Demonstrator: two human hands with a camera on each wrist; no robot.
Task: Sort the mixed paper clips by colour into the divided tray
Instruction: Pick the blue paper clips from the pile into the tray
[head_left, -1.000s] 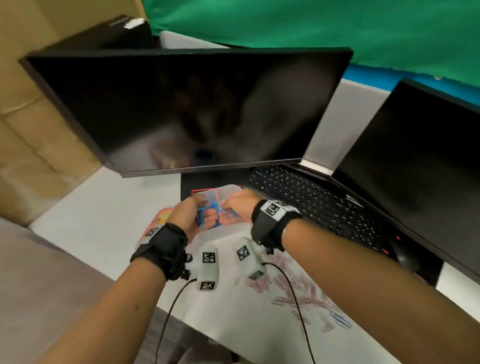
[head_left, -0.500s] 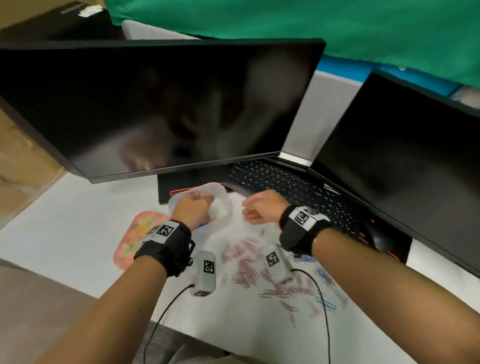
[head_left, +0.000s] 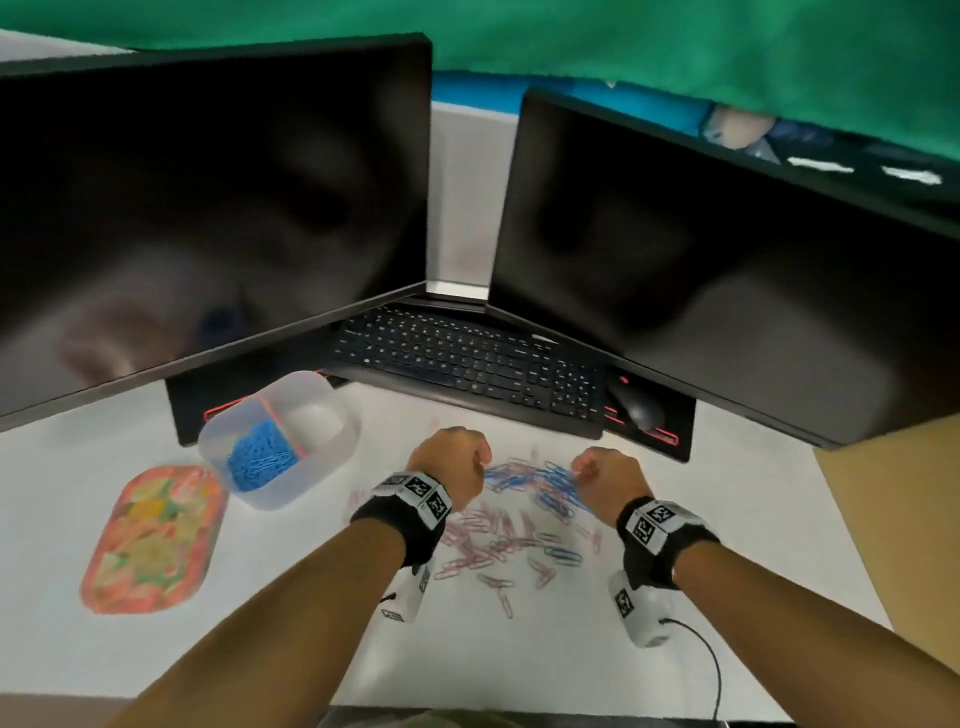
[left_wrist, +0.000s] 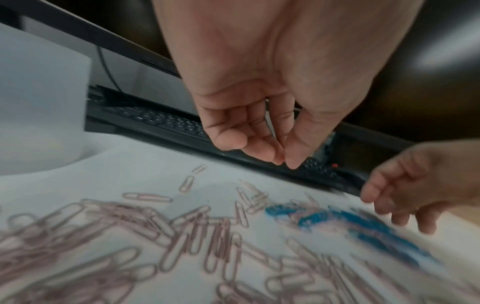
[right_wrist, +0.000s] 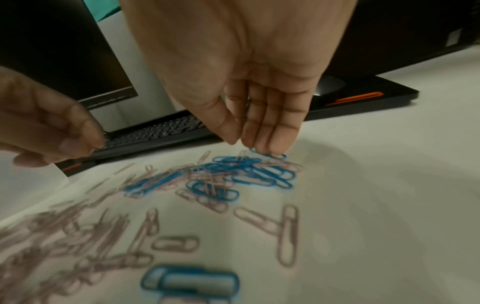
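Observation:
The clear divided tray (head_left: 332, 447) stands at the left, with blue clips (head_left: 260, 460) in its near compartment and the far one bare. Mixed clips lie loose on the white table: a blue cluster (head_left: 530, 478) (right_wrist: 249, 174) (left_wrist: 337, 222) at the back and pink clips (head_left: 488, 545) (left_wrist: 130, 236) nearer me. My left hand (head_left: 457, 457) (left_wrist: 281, 162) hovers over the left end of the blue cluster, fingers loosely curled and holding nothing. My right hand (head_left: 597, 470) (right_wrist: 239, 143) points straight down, and its fingertips (right_wrist: 270, 150) touch a blue clip at the cluster's right end.
A patterned orange lid (head_left: 156, 540) lies left of the tray. A black keyboard (head_left: 467, 358) and a mouse (head_left: 636, 408) sit just behind the clips, under two dark monitors (head_left: 208, 208). Wrist-camera cables trail near the table's front edge.
My left hand has let go of the tray and moved right over the clips. The tray now stands on the table. My right hand has come down onto the blue cluster.

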